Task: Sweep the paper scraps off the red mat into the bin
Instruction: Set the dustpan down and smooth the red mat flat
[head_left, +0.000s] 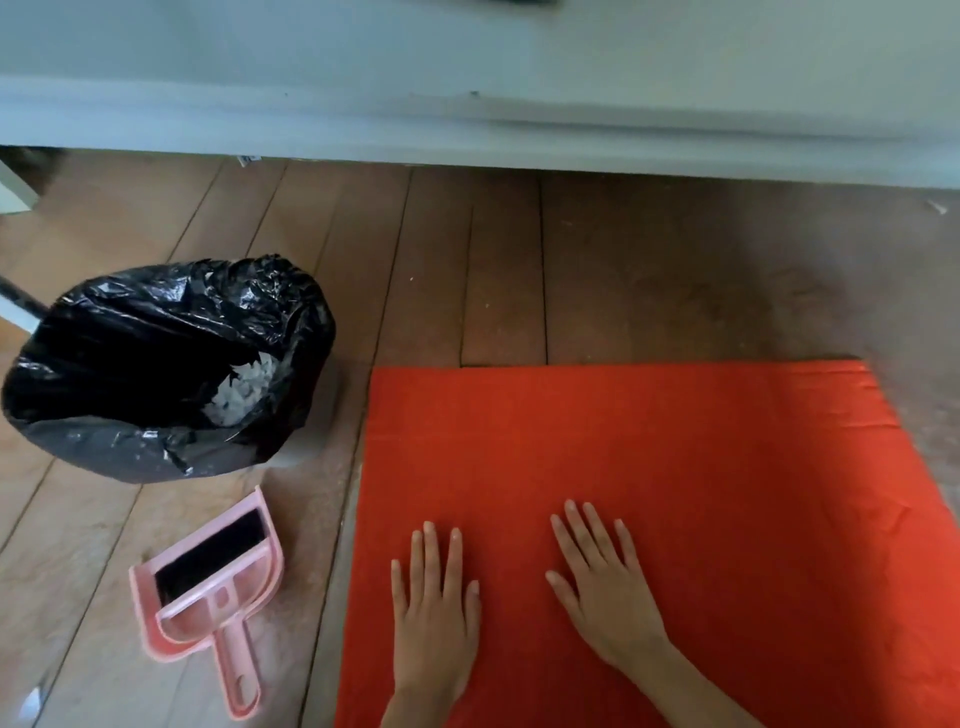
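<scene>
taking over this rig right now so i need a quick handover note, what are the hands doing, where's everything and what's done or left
Left hand: open, flat on the red mat, holding nothing.
Right hand: open, flat on the mat beside it.
Black-lined bin: on the floor left of the mat, white paper scraps inside.
Pink dustpan, brush lying in it: on the floor near the bin, untouched.
Done: no scraps visible on the mat.
Left: apparently nothing.

One wide-angle head-worn camera looks forward and steeply down at the brown wooden plank floor (130, 519), close above the left hand (434, 608) and right hand (605, 603) on the flat red mat (675, 457).
</scene>
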